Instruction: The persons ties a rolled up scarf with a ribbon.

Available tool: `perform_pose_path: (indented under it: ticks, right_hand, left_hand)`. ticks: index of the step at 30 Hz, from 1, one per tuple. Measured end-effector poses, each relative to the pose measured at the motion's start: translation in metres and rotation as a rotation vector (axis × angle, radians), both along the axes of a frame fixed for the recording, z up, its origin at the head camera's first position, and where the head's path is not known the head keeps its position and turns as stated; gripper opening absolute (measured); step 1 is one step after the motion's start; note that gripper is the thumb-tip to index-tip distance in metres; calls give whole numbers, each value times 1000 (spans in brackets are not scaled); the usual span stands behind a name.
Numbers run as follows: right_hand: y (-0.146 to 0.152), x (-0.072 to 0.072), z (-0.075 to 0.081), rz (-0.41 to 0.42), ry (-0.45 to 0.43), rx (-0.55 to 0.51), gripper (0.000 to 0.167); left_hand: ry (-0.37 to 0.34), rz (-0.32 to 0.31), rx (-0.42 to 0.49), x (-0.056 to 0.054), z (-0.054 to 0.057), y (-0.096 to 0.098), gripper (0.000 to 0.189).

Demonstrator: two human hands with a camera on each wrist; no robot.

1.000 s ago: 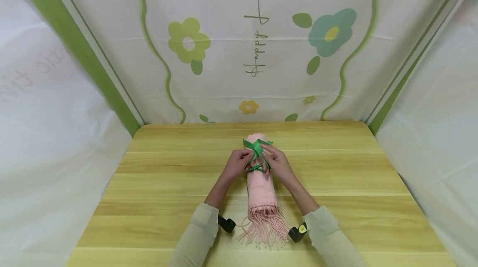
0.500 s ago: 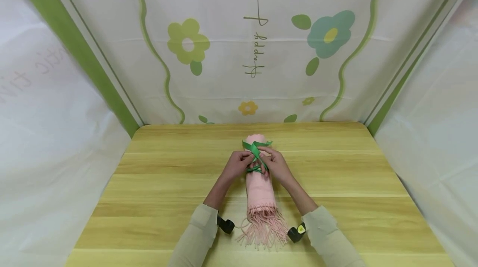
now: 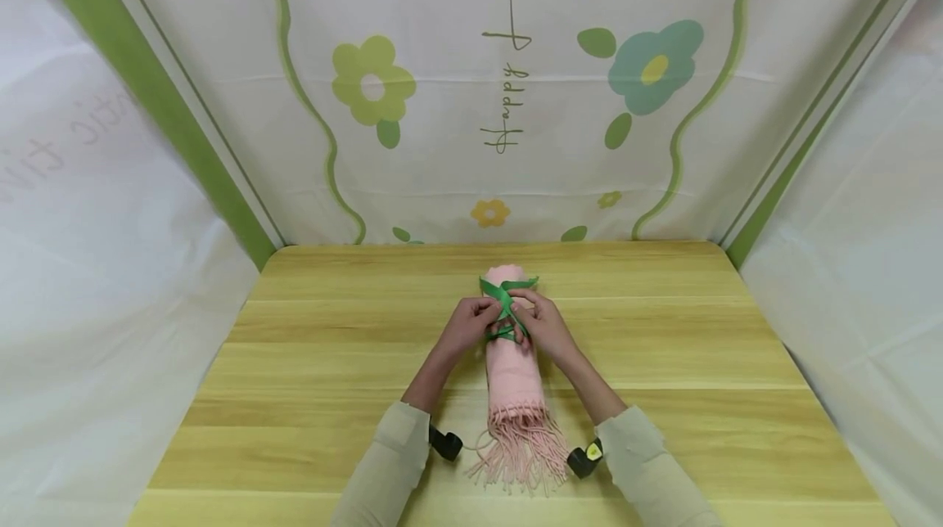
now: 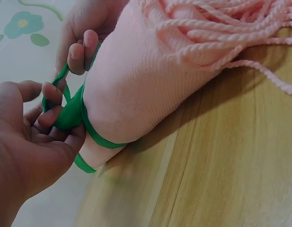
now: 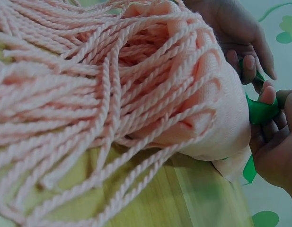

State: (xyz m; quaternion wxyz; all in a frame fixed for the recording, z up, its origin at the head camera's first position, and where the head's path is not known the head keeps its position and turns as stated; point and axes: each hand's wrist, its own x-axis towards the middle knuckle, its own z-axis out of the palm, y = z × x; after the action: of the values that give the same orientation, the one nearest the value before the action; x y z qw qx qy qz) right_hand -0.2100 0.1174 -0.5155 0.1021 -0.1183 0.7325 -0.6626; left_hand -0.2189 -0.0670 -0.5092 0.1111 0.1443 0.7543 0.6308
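A rolled pink scarf (image 3: 514, 376) lies lengthwise on the wooden table, its twisted fringe (image 3: 521, 449) toward the person. Green ribbon (image 4: 72, 111) runs round the roll and crosses on top, with loose ends spread toward the far end. My left hand (image 3: 469, 321) pinches the ribbon from the left side of the roll. Opposite it, my right hand (image 3: 543, 322) grips another part of the ribbon between curled fingers. In the left wrist view the fingers of both hands nearly meet at the crossing. The knot itself is partly hidden by fingers.
The wooden table (image 3: 331, 363) extends to both sides of the roll. White printed curtains (image 3: 442, 159) hang behind it and at either side. Black wrist cameras (image 3: 445, 443) sit below the sleeves, near the fringe.
Over the last second the hands have drawn the ribbon crossing slightly closer to the roll, and the right index finger has dropped a little. The scarf stays in place.
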Motion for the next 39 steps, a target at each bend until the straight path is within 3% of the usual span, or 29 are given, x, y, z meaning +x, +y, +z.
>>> perform_pose_path:
  ticks: [7,13,20,22,31,39]
  right_hand:
    - [0,0,0,-8,-1,31,35]
    - [0,1,3,-36,-45,49,35]
    - [-1,-1,2,14,-58,66,31]
    - [-1,-1,1,15,-61,64,25]
    - [2,-3,2,2,-75,53,21]
    - [11,-4,5,4,-89,-105,29]
  left_hand:
    - [-2,46,-50,-1,1,4,33]
    - [-5,3,-45,-3,3,3,34]
    - [0,-36,-3,12,32,1,31]
    - [-2,-34,4,13,33,1,31]
    - [-7,-3,4,-2,3,2,36]
    - [17,62,6,0,-3,3,37]
